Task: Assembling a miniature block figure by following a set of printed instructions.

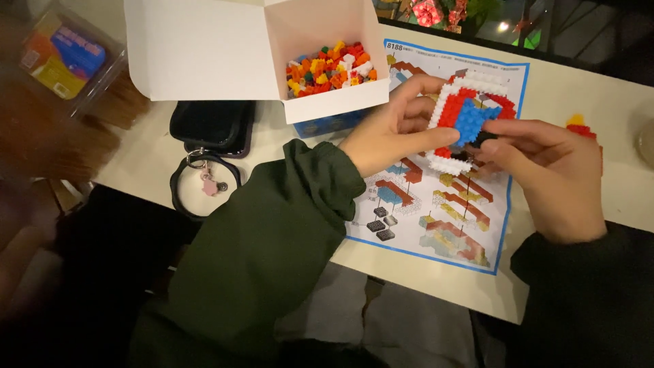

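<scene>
Head view shows your left hand (pixel 392 129) gripping the left edge of a flat red, white and blue brick model (pixel 470 116), thumb across its face, fingers curled behind. Your right hand (pixel 545 177) pinches its lower right edge, fingers closed on it. You hold the model just above the instruction sheet (pixel 443 218), beside the open white box (pixel 327 102) of loose bricks (pixel 330 68).

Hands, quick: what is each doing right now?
Left hand: closed on the red, white and blue brick model.
Right hand: fingers pinching the same model's lower right edge.
</scene>
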